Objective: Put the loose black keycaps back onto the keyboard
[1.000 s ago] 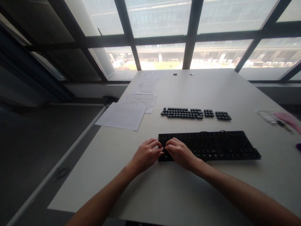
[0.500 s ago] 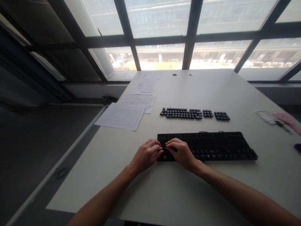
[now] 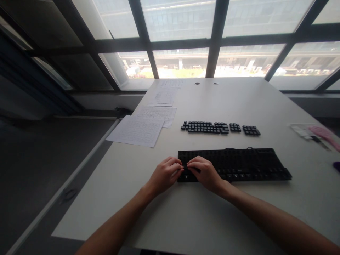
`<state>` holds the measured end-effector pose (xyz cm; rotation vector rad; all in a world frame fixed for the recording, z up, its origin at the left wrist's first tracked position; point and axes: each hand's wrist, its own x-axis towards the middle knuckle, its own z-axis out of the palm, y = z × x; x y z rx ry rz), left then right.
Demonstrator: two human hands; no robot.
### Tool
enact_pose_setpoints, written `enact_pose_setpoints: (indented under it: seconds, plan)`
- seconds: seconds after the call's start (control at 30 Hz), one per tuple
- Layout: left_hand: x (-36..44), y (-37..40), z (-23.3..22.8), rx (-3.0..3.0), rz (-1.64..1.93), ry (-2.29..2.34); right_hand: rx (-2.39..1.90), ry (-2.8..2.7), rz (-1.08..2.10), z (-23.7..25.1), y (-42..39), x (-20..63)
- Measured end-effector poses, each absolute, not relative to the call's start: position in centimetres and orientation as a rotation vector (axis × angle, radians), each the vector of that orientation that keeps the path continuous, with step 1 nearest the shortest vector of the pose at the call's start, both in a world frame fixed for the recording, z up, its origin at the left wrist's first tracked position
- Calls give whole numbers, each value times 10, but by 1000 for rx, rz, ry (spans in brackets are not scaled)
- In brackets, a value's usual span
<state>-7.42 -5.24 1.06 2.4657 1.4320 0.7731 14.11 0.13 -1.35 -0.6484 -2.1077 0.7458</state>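
I've got the black keyboard (image 3: pixel 251 164) well inside the white tabletop's (image 3: pixel 164 221) near edge, keys along its bottom row, left hand (image 3: pixel 165 173) and right hand (image 3: pixel 205 173) at its left end, whether either grip pinches anything I can't tell, loose keycaps (image 3: pixel 208 128) beyond.

A single head-worn camera looks forward and down from the near end of a white surface (image 3: pixel 225 102), facing a wall of windows (image 3: pixel 183 28) beyond its far edge. The wearer's left forearm (image 3: pixel 122 216) and right forearm (image 3: pixel 265 209) reach in from the bottom of the frame, bringing the fingers (image 3: pixel 176 160) of both hands just below center. The wide view stands near enough to put the hands in the foreground, yet far enough back to take in the full length of a black keyboard (image 3: pixel 247 164). Dark floor (image 3: pixel 53 159) fills the left side; window bars slant outward toward both edges.
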Motion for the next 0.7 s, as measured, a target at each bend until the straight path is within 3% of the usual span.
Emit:
enact_pose_setpoints:
  seconds: [0.5,0.7]
  plan:
    - [-73,-53,11,2463,791,1428,-660,-2287,551,-5,1,140]
    - [-73,-52,11,2460,797,1424,-652,-2212,659,-4,4,140]
